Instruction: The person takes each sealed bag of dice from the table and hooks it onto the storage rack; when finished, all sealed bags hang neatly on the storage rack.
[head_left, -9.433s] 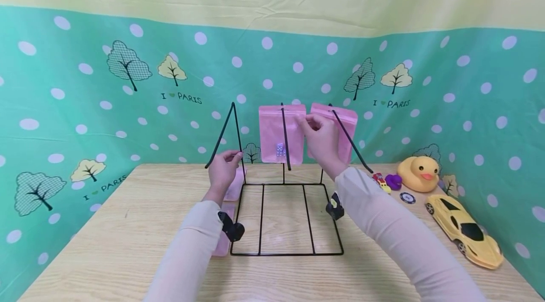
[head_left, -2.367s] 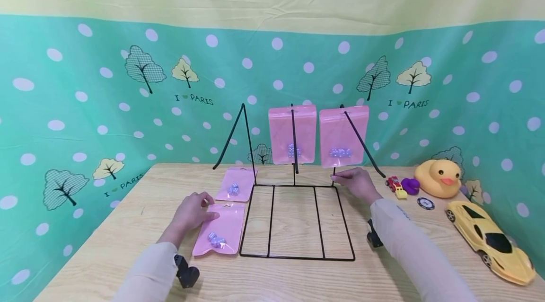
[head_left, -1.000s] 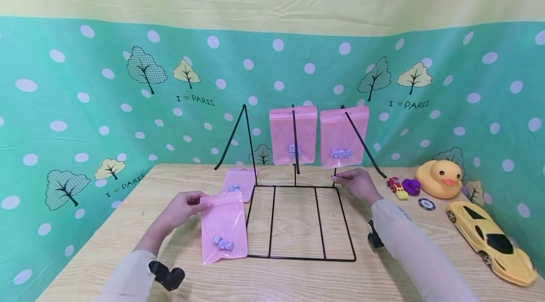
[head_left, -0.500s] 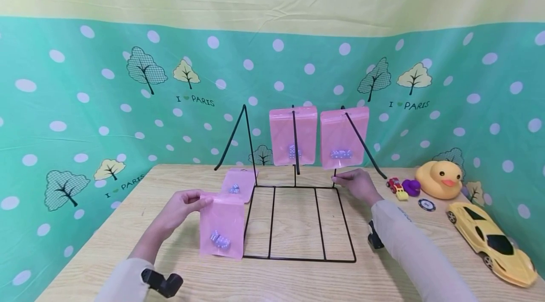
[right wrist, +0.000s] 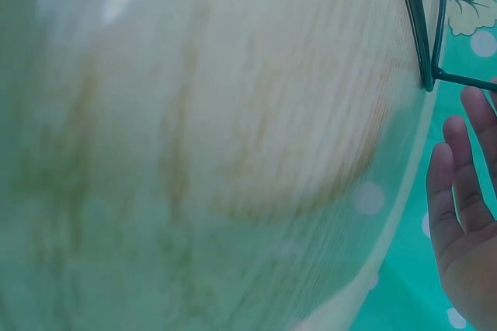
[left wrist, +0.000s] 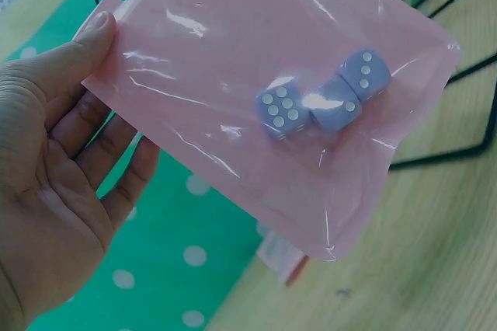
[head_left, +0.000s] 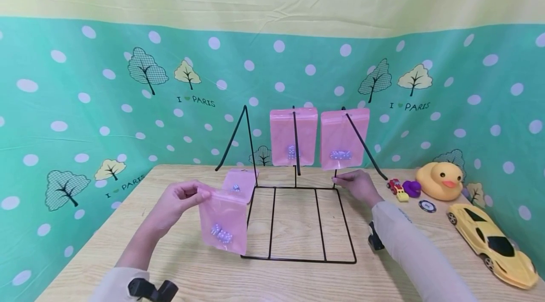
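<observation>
My left hand (head_left: 179,200) pinches the top corner of a pink zip bag (head_left: 224,214) between thumb and fingers. The bag hangs raised left of the black wire rack (head_left: 272,226), with purple dice (left wrist: 279,109) showing through it. Behind it, a second dice bag (head_left: 240,181) lies on the table, partly covered in the head view. Two more pink bags, a middle one (head_left: 281,127) and a right one (head_left: 332,131), hang from the rack's hooks. My right hand (head_left: 359,184) pinches the rack's rear right post, its other fingers (right wrist: 443,199) extended.
The rack's left hook (head_left: 230,141) carries no bag and juts forward. To the right stand a big yellow duck (head_left: 438,181), a small purple duck (head_left: 411,189), small toy cars (head_left: 397,189), a poker chip (head_left: 427,206) and a yellow toy car (head_left: 491,240). A patterned cloth hangs behind the table.
My left hand has taken hold of the nearer bag on the table and lifted it. Earlier, my right hand moved from the hanging bags down to the rack's post, where it stays.
</observation>
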`<state>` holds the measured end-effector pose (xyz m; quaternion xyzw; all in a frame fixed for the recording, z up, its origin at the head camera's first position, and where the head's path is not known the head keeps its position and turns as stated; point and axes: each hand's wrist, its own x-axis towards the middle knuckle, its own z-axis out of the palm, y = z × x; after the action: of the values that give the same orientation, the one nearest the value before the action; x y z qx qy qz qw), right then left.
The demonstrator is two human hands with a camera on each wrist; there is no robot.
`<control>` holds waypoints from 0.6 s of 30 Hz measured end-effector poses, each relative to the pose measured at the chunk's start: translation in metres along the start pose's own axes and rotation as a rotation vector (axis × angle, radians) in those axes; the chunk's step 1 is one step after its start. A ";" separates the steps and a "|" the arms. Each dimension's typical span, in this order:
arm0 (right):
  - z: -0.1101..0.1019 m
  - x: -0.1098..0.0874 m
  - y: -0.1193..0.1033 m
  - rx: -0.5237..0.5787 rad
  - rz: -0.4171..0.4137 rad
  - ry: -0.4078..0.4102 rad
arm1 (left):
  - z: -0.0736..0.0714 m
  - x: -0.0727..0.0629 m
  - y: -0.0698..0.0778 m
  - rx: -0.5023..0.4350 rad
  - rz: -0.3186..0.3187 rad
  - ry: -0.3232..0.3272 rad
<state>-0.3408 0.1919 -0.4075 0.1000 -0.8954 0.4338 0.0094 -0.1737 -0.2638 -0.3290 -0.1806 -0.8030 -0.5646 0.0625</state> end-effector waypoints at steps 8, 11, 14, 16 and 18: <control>0.000 0.000 0.001 -0.003 0.002 -0.003 | 0.001 -0.002 0.032 -0.108 0.179 -0.003; 0.000 0.000 0.000 -0.004 0.006 -0.002 | 0.002 -0.001 0.042 -0.135 0.244 -0.013; 0.000 -0.001 0.000 -0.004 0.005 0.000 | 0.004 -0.001 0.050 -0.163 0.306 -0.025; 0.000 -0.001 -0.001 -0.002 0.004 -0.003 | 0.005 -0.001 0.055 -0.182 0.347 -0.029; 0.000 -0.002 -0.001 0.003 0.003 -0.004 | 0.006 0.000 0.059 -0.207 0.394 -0.030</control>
<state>-0.3389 0.1919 -0.4069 0.0995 -0.8949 0.4349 0.0068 -0.1518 -0.2412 -0.2791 -0.3478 -0.6906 -0.6182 0.1410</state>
